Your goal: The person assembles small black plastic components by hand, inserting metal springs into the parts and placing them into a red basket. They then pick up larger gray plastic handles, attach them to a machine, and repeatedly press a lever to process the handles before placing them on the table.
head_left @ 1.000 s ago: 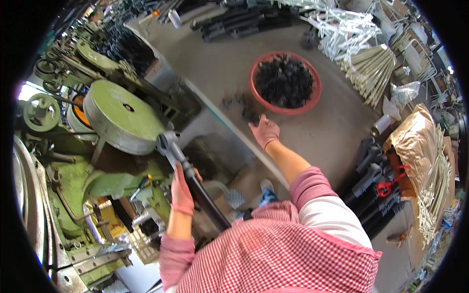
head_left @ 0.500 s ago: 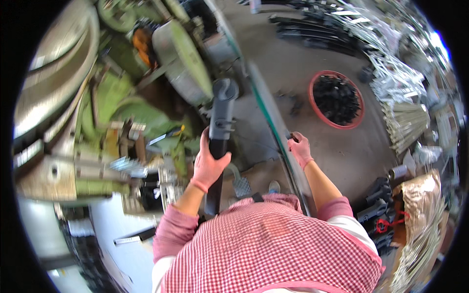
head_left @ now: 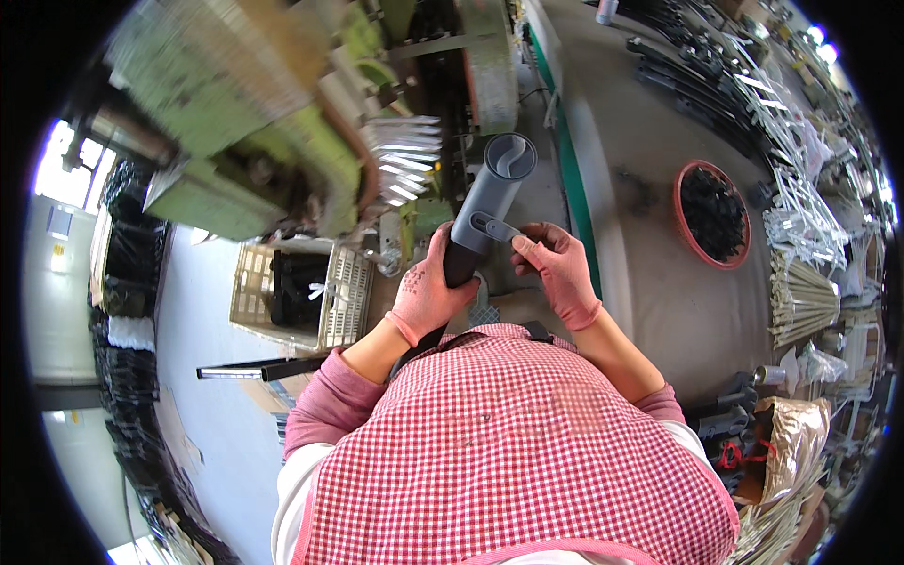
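Note:
My left hand (head_left: 428, 294), in a pink glove, is wrapped round a black tube (head_left: 460, 266) just below a grey plastic tube fitting (head_left: 497, 186). The fitting's round mouth faces up and away, with a curved inner wall showing. A small grey flat lever (head_left: 499, 230) sticks out of the fitting's side toward the right. At its free end, my right hand (head_left: 565, 275), also gloved, pinches it between thumb and fingertips. The fingertips of that glove look dark. The tube's lower part is hidden by my left hand and arm.
Green machinery (head_left: 254, 169) stands at the left, with a bundle of metal strips (head_left: 407, 155) beside it. Below is a cream slatted crate (head_left: 350, 306) holding black parts. On the right is a brown tabletop (head_left: 650, 282) with a red basket (head_left: 680, 202) of black pieces; white rods lie beyond.
My view has turned left. The right hand has come off the table edge and across to the lever. The tube and fitting now tilt to the right, still in my left hand.

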The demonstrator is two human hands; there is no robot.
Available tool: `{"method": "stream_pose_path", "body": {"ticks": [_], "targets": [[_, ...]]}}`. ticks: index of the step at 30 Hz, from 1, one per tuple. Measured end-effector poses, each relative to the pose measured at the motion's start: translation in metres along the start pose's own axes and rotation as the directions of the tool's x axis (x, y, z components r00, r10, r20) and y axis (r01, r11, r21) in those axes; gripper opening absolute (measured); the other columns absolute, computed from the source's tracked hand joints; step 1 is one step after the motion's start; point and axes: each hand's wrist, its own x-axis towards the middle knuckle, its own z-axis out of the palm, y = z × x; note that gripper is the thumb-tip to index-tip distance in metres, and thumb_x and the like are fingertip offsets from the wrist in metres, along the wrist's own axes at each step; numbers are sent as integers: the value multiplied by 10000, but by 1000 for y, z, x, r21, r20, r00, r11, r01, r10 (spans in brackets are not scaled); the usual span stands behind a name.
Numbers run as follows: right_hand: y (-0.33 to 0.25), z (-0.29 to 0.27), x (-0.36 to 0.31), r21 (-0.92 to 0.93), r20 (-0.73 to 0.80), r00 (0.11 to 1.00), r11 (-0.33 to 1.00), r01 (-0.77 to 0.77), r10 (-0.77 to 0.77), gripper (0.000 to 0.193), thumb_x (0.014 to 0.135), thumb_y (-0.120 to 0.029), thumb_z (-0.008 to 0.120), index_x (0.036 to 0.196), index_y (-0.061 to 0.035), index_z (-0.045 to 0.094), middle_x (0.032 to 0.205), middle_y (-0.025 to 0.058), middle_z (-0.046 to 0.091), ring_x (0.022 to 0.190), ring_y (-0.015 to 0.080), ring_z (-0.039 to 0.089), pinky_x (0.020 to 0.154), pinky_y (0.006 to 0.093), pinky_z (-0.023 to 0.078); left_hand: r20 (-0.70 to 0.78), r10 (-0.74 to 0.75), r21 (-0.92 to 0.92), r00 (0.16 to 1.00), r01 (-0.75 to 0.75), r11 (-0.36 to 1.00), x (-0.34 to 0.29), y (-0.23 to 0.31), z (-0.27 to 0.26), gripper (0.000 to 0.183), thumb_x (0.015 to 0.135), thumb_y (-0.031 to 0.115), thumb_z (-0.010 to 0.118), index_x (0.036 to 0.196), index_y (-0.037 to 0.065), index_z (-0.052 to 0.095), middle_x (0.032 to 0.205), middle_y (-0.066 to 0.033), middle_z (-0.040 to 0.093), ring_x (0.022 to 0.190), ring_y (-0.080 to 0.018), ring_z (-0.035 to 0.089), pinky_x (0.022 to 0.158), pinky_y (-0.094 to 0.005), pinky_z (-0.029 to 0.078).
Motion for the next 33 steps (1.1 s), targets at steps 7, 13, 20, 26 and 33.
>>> {"method": "stream_pose_path", "body": {"ticks": [7, 13, 20, 26, 33], "targets": [[40, 71, 30, 385, 176, 921, 837, -389, 347, 188, 865, -141, 781, 820, -106, 602, 783, -10, 633, 712, 109, 626, 600, 232, 513, -54, -100, 44, 993, 103, 994, -34, -52, -30, 944, 758, 268, 758, 1475, -24, 219, 1024, -294, 656, 949, -447, 660, 823, -462, 526], [64, 125, 61, 248, 403, 873, 885, -394, 276, 120, 903, -91, 721, 904, -97, 601, 911, -14, 654, 882, 126, 643, 837, 316, 548, -224, -188, 39, 956, 201, 979, -61, -69, -70, 907, 771, 222, 764, 1464, -33, 237, 1069, -312, 645, 983, -447, 661, 821, -467, 529], [97, 155, 80, 366, 489, 868, 884, -291, 83, 263, 892, -9, 684, 1145, -36, 616, 1118, 58, 669, 1034, 193, 650, 899, 394, 545, -276, -53, 230, 960, 119, 966, -68, -84, -93, 896, 797, 219, 719, 1464, -75, 197, 986, -323, 646, 878, -466, 664, 732, -480, 536], [122, 149, 83, 492, 518, 843, 757, -430, 143, 325, 874, 25, 675, 1175, -76, 605, 1150, 44, 665, 1040, 200, 647, 920, 434, 517, -182, -41, 376, 983, 108, 920, -69, -84, -106, 880, 828, 270, 693, 1441, -123, 200, 987, -302, 651, 840, -429, 676, 726, -466, 547], [104, 157, 68, 432, 449, 869, 802, -413, 206, 302, 902, -38, 675, 1186, -111, 602, 1181, 17, 655, 1051, 156, 640, 924, 424, 492, -103, 4, 362, 995, 34, 932, -63, -89, -117, 879, 807, 285, 730, 1369, -165, 226, 904, -314, 646, 787, -453, 669, 674, -455, 546]]}}
